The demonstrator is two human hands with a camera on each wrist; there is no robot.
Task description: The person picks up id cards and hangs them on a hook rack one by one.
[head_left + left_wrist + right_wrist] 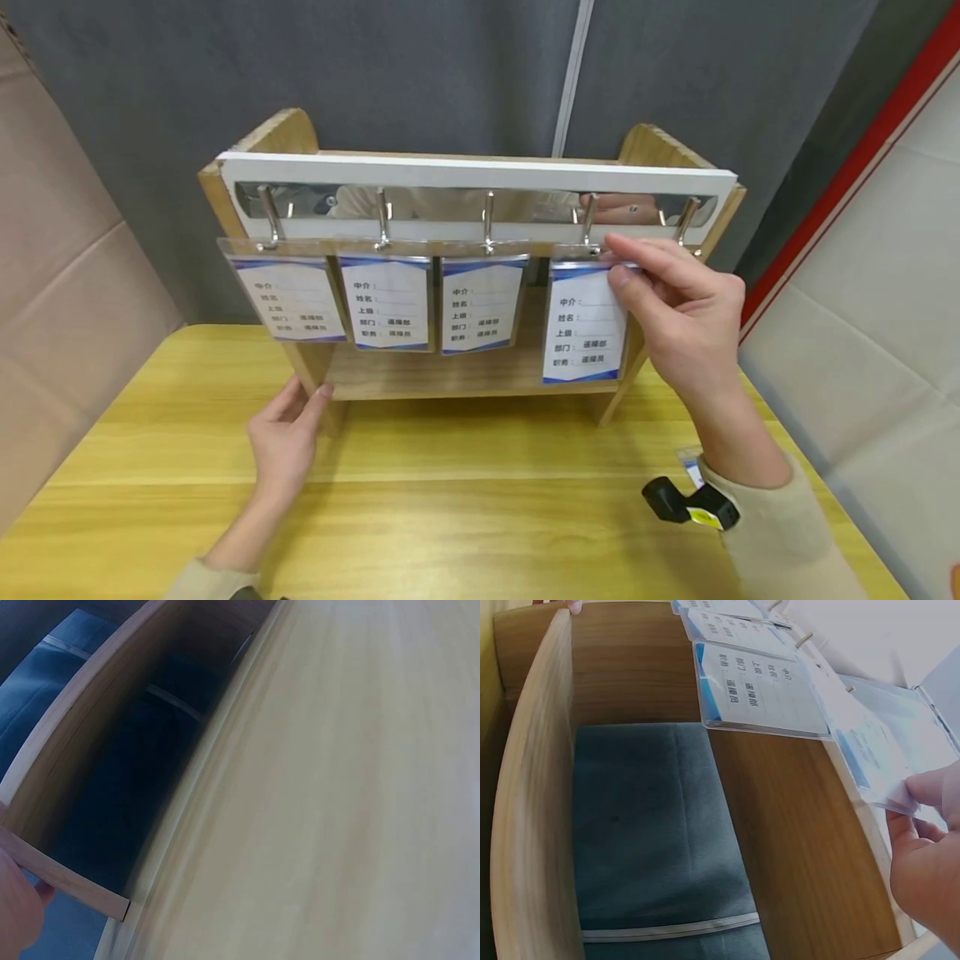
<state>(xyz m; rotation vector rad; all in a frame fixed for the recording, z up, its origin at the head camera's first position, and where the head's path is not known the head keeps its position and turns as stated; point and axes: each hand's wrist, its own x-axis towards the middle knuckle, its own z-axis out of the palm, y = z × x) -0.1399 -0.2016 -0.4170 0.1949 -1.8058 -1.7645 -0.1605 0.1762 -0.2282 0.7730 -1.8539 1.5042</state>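
My right hand [686, 317] pinches the upper right corner of a clear badge holder [585, 329] with a printed white and blue card. The holder's top edge is at the fourth hook [588, 218] from the left; whether its hole is over the hook tip I cannot tell. In the right wrist view, thumb and fingers hold that badge's edge. Three similar badges, the left [288, 300], second [385, 304] and third [482, 304], hang from the other hooks. My left hand [285, 442] grips the lower left side panel of the wooden rack [472, 383].
The rack stands on a yellow wood-grain table [450, 517], before a grey curtain [420, 75]. A fifth hook [686, 219] sits at the right of the metal strip. Another badge [692, 467] lies on the table, partly behind my right wrist.
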